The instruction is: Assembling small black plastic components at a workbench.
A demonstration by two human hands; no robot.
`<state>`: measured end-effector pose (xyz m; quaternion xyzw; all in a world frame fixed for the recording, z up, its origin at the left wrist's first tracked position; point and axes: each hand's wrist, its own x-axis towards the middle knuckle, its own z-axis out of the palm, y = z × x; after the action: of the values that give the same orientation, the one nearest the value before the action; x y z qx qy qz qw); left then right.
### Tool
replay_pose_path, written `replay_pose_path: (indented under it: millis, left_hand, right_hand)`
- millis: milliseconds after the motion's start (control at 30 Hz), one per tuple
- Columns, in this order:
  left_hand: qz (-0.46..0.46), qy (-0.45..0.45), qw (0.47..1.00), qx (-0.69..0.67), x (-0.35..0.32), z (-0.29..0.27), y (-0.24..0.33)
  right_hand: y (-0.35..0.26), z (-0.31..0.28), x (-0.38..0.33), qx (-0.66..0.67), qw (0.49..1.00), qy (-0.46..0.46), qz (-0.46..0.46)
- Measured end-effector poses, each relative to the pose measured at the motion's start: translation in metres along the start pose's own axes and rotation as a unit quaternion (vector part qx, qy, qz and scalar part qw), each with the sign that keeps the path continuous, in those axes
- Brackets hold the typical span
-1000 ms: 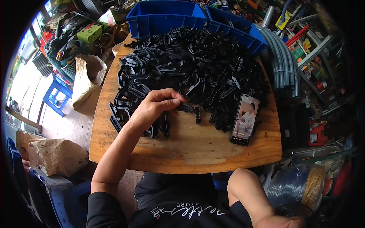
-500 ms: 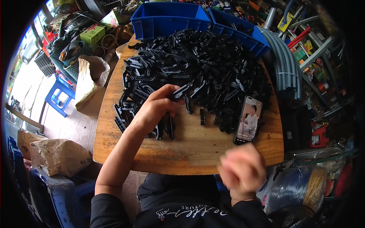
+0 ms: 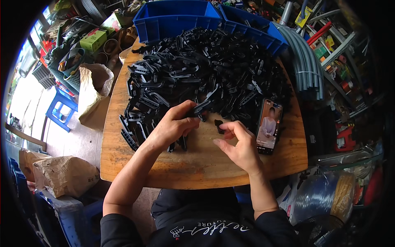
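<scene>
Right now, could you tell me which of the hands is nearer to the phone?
Right. The right hand lies just left of the phone; the left hand is farther left, at the pile of black plastic parts.

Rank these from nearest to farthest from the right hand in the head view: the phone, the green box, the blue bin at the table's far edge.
From the right hand:
1. Phone, just to its right on the table.
2. Blue bin, at the far edge, beyond the pile of black parts.
3. Green box, off the table, far left.
</scene>
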<state>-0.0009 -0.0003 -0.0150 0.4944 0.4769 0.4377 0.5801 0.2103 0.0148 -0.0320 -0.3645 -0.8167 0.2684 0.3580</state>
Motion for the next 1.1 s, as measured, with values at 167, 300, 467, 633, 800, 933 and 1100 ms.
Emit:
replay_pose_path:
  millis: [167, 300, 467, 633, 800, 933, 1100]
  left_hand:
    - [0.014, -0.026, 0.999, 0.041, 0.002, 0.001, -0.011]
    - [0.059, -0.079, 0.99, 0.1, -0.001, 0.015, -0.01]
    - [0.137, -0.083, 0.968, 0.195, -0.008, 0.03, -0.011]
    - [0.196, -0.077, 0.943, 0.258, -0.007, 0.035, -0.019]
    - [0.23, -0.076, 0.926, 0.291, -0.005, 0.034, -0.027]
    - [0.239, -0.087, 0.922, 0.293, -0.011, 0.037, -0.026]
    - [0.232, -0.07, 0.934, 0.262, -0.017, 0.044, -0.021]
  right_hand:
    - [-0.012, -0.003, -0.008, 0.057, 0.996, 0.068, -0.003]
    - [-0.009, -0.005, -0.017, 0.157, 0.984, 0.08, -0.001]
    - [-0.007, -0.001, -0.02, 0.165, 0.981, 0.103, 0.002]
    - [-0.006, 0.002, -0.019, 0.168, 0.978, 0.124, 0.004]
    - [0.003, 0.003, -0.019, 0.206, 0.973, 0.1, 0.036]
    - [0.0, -0.009, -0.016, 0.338, 0.929, -0.021, 0.148]
    - [0.003, -0.005, -0.021, 0.305, 0.947, 0.036, 0.099]
